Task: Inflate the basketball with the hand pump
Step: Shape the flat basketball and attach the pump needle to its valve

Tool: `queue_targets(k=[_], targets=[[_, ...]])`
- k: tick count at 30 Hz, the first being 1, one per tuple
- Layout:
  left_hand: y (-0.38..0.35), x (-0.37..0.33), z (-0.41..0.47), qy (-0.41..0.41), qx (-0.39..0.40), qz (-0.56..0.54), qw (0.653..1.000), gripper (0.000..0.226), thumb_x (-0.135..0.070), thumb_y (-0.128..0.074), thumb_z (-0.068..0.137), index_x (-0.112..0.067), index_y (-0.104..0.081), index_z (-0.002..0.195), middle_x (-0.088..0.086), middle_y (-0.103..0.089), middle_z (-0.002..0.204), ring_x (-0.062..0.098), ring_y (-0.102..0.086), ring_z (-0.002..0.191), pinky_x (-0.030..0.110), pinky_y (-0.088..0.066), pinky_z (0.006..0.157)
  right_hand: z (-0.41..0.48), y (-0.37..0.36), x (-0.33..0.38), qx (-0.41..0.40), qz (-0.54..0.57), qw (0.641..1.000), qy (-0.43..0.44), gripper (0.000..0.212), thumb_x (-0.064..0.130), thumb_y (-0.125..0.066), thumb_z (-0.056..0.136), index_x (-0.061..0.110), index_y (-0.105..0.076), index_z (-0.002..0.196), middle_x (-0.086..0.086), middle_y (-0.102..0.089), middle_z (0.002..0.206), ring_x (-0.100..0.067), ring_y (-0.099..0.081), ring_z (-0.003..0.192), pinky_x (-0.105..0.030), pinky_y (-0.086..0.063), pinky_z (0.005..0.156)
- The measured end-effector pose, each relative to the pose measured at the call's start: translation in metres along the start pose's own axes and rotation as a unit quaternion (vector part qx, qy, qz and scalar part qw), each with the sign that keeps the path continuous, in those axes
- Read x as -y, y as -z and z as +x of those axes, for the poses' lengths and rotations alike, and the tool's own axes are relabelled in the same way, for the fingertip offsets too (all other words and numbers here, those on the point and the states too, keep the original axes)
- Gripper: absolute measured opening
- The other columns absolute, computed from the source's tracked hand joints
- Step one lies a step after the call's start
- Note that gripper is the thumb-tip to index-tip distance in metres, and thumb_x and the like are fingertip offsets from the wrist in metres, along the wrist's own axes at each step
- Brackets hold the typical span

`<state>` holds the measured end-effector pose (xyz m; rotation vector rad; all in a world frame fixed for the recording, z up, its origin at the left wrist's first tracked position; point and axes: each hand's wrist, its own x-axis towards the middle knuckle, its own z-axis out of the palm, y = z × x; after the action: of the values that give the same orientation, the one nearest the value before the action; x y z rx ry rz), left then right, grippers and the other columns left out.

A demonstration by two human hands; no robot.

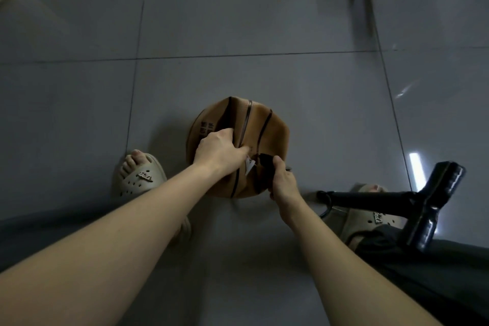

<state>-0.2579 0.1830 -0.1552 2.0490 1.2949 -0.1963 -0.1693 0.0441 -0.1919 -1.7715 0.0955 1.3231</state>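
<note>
Ball (264, 124) on the floor (238, 21), on the near side of the cross grout line, between our two slippers (140, 177). It is slack: the top is caved in and creased, and the outline is flattened rather than round.

Left hand (218, 152) on the ball's top left, fingers curled down into the dent and gripping the loose skin, thumb stretched toward the near seam. Right hand (284, 184) at the ball's near side, clamped round the black nozzle (264, 164), whose tip touches the ball. We cannot tell whether the needle is in the valve; the valve itself is hidden. A small white tag (249, 167) hangs just beside the nozzle.

Pump (397, 200) leans to the right, its barrel crossing above the right slipper, T-handle (434, 204) toward us. A loop of hose (326, 206) shows at the barrel's far end.

Handling, as we judge it:
- The ball is light and soft for now. The skin gives under the fingers, so it will buckle away from a pushed needle unless braced close to the valve.
- The pebbled surface should grip well; slipping is not a worry, rolling is a small one.
- Best hold: left hand spread near the valve, pressing the skin taut, not bunching a fold.
- The nozzle is best held short, near the tip, and pushed straight; a thin needle would likely bend if levered sideways.
- The pump is stiff, and its handle is made for two hands; the barrel needs standing upright first.
</note>
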Motion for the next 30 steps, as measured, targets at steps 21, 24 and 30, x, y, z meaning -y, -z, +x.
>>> queue_targets(k=[21, 24, 30], targets=[[-0.002, 0.008, -0.005, 0.01, 0.047, -0.161, 0.986, 0.02, -0.041, -0.059, 0.092, -0.025, -0.07, 0.087, -0.004, -0.072, 0.086, 0.019, -0.067, 0.085, 0.045, -0.054, 0.086, 0.015, -0.021, 0.015, -0.012, -0.135, 0.99, 0.029, 0.057, 0.047, -0.03, 0.104, 0.005, -0.056, 0.132, -0.012, -0.061, 0.128, -0.029, -0.057, 0.118, -0.041, -0.045, 0.104], [0.001, 0.008, -0.004, 0.019, 0.038, -0.166, 0.985, 0.019, -0.043, -0.061, 0.093, -0.027, -0.07, 0.092, -0.005, -0.072, 0.088, 0.018, -0.066, 0.087, 0.039, -0.054, 0.083, 0.008, -0.011, 0.023, 0.041, -0.026, 0.999, -0.013, 0.05, 0.052, -0.04, 0.101, 0.015, -0.056, 0.131, -0.006, -0.066, 0.121, -0.025, -0.063, 0.108, -0.039, -0.053, 0.082], [0.009, 0.007, -0.002, 0.03, 0.051, -0.161, 0.985, 0.02, -0.045, -0.062, 0.092, -0.027, -0.069, 0.096, -0.003, -0.071, 0.093, 0.02, -0.066, 0.09, 0.041, -0.054, 0.088, 0.004, 0.018, 0.02, 0.134, 0.064, 0.985, -0.086, 0.084, 0.08, -0.038, 0.085, 0.014, -0.063, 0.131, -0.01, -0.068, 0.126, -0.027, -0.063, 0.116, -0.039, -0.048, 0.089]])
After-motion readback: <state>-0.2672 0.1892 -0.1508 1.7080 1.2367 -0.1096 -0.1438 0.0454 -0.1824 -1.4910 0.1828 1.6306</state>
